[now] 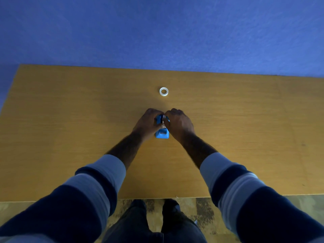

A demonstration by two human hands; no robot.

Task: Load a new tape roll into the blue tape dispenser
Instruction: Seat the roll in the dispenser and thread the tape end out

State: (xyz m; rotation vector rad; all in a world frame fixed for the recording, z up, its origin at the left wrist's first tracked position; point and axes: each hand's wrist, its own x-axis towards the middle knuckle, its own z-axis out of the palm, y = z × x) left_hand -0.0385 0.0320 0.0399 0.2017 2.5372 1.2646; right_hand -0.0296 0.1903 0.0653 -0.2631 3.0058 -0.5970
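Observation:
The blue tape dispenser (162, 134) stands on the wooden table (70, 120) near its middle, its near end showing between my wrists. My left hand (148, 124) grips the dispenser's left side with curled fingers. My right hand (178, 124) closes on its right side and top, fingertips pinching something small and pale at the upper middle; what that is I cannot tell. Both hands hide the far half of the dispenser. A clear tape roll (164, 91) lies flat on the table beyond the hands, apart from them.
A blue wall (157, 32) rises right behind the table's far edge. The table's near edge runs just in front of my legs (154, 221), with patterned floor below. Striped sleeves cover both forearms.

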